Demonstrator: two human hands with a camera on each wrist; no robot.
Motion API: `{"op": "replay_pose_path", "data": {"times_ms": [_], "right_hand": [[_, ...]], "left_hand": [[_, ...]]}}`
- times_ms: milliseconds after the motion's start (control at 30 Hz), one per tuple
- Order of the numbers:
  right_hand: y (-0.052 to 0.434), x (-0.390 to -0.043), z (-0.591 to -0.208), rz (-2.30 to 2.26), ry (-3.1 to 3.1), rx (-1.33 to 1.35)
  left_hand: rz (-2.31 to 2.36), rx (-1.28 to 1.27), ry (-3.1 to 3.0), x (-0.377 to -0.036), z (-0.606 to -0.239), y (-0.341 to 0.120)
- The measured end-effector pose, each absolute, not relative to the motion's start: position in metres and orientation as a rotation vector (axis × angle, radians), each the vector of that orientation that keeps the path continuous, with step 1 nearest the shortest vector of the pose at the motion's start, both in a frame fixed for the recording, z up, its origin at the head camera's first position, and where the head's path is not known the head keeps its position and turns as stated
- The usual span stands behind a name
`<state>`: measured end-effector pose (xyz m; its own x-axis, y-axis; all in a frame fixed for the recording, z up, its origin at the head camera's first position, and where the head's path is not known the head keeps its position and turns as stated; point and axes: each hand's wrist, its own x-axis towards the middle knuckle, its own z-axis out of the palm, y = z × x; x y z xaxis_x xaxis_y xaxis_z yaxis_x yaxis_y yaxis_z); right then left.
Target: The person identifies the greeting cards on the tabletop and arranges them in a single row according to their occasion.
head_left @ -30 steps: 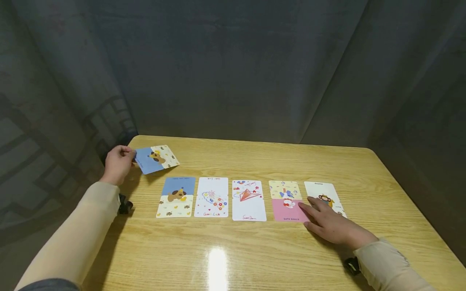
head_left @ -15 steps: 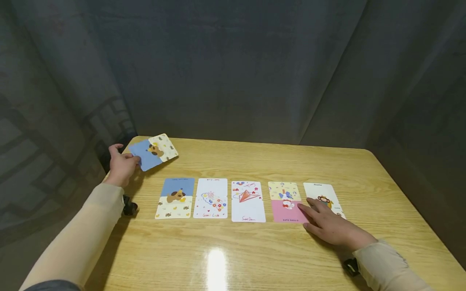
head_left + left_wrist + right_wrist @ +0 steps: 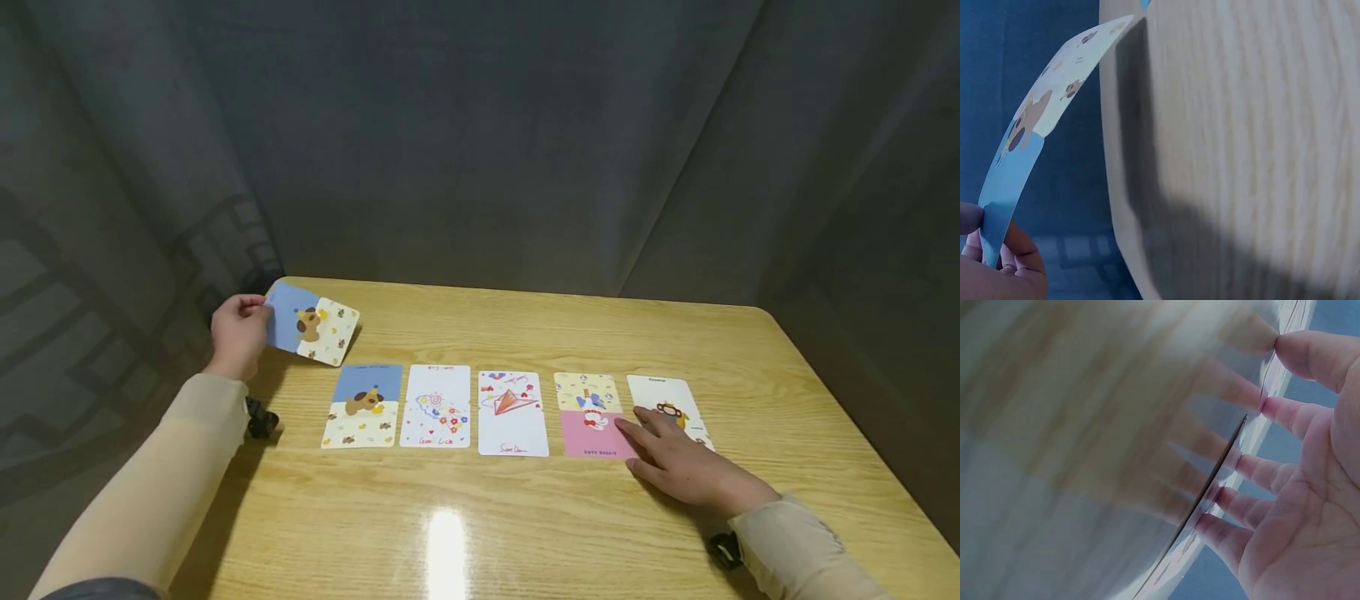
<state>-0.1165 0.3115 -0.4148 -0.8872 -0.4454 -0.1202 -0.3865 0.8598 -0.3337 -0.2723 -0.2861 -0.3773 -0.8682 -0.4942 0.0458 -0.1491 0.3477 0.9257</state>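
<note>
At the table's far left corner, my left hand [image 3: 238, 333] pinches the blue end of a dog card [image 3: 307, 323] between thumb and fingers. In the left wrist view this dog card [image 3: 1019, 156] is bent and raised over the table edge, its shadow on the wood. My right hand [image 3: 693, 467], fingers spread, rests near the pink-and-yellow rabbit card [image 3: 585, 433] and the white monkey card [image 3: 656, 387]; the hand covers part of the monkey card. Fingertips [image 3: 1210, 525] press down in the right wrist view.
A matching dog card [image 3: 362, 417], a white flower card [image 3: 437, 408] and a paper plane card [image 3: 513, 429] lie flat in the row on the wooden table [image 3: 480, 333]. Dark curtains [image 3: 480, 150] stand behind the table and at its sides.
The left hand shifted its fingers on the dog card and turned it; its cream end swung up, then down toward the near side. The right hand has stayed put.
</note>
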Motion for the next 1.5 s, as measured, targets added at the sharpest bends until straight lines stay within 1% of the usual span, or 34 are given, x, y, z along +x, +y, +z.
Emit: {"op": "replay_pose_path", "data": {"times_ms": [133,433,1000,1333,1500], "right_hand": [[0.312,-0.115,-0.414,-0.451,2.834,-0.638],[0.313,-0.114,-0.412,-0.443,2.854,-0.637],[0.313,-0.117,-0.414,-0.434,2.846,-0.659],[0.313,-0.118,-0.410,-0.427,2.835,-0.671],[0.313,-0.118,-0.411,-0.430,2.845,-0.668]], "left_hand": [[-1.515,0.540,-2.329,-0.270,-0.371,-0.287],[-1.397,0.320,-2.418,-0.265,-0.359,-0.294],[-1.205,0.037,-2.799,-0.255,-0.338,-0.318],[-1.173,-0.113,-2.983,-0.255,-0.337,-0.330],[-1.116,-0.198,-3.085,-0.260,-0.341,-0.327]]}}
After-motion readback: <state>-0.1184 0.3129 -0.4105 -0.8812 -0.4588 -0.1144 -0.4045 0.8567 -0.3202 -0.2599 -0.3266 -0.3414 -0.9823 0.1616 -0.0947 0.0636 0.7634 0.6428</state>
